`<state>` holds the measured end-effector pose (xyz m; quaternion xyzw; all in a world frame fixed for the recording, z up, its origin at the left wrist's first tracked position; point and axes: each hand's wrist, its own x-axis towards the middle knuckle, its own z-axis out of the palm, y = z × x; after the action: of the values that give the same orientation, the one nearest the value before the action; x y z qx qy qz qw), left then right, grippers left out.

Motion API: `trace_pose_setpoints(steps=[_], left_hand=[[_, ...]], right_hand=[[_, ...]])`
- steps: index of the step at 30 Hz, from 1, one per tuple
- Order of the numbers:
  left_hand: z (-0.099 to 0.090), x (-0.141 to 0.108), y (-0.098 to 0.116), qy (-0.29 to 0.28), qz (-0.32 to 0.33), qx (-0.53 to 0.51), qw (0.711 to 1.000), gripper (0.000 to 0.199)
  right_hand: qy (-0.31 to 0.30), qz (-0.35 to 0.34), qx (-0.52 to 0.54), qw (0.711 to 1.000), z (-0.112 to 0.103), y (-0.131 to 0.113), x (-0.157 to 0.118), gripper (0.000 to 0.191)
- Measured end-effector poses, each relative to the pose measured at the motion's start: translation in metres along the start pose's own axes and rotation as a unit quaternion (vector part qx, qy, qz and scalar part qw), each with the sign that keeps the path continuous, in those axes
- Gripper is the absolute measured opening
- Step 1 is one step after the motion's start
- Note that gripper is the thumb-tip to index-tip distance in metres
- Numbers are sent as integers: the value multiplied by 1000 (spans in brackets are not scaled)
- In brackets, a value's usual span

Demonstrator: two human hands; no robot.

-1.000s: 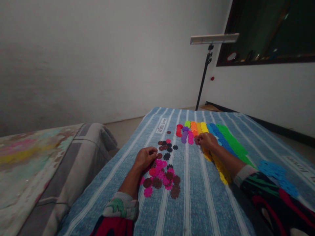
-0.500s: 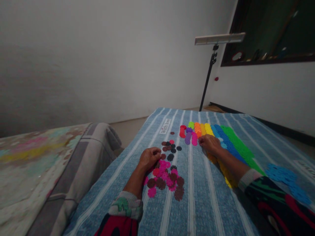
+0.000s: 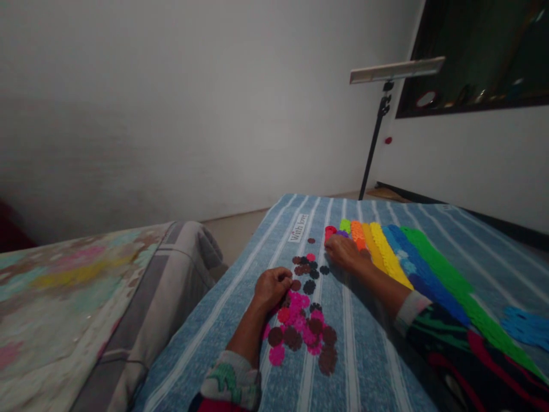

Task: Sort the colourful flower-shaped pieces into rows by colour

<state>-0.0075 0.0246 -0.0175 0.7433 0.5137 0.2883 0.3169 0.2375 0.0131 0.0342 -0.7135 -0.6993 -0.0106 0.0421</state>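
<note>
On striped blanket (image 3: 369,366), two hands (image 3: 272,289) (image 3: 347,254) beside scattered flower-shaped discs (image 3: 295,303).

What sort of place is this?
Probably a plain room in a home, perhaps a bedroom: a striped blue cloth spread over what looks like a bed, a mottled padded cover beside it, and a bar light on a stand.

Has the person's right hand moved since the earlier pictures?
Yes: the right hand has shifted left, closer to the printed "With love" label.
</note>
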Motion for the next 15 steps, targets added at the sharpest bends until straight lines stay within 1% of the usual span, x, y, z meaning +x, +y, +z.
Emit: trace_pose_setpoints(steps=[4, 7, 13, 15], left_hand=[[1, -2, 0, -7, 0, 17, 1000, 22], [2, -4, 0, -5, -3, 10, 1000, 23], [1, -8, 4, 2, -4, 28, 1000, 21], [2, -8, 5, 4, -9, 26, 1000, 21]], right_hand=[[-8, -44, -5, 999, 1, -20, 32, 29], [-21, -61, -13, 998, 3, -31, 52, 29], [-66, -64, -26, 995, 11, -45, 76, 39], [-82, -58, -26, 995, 16, -46, 81, 39]])
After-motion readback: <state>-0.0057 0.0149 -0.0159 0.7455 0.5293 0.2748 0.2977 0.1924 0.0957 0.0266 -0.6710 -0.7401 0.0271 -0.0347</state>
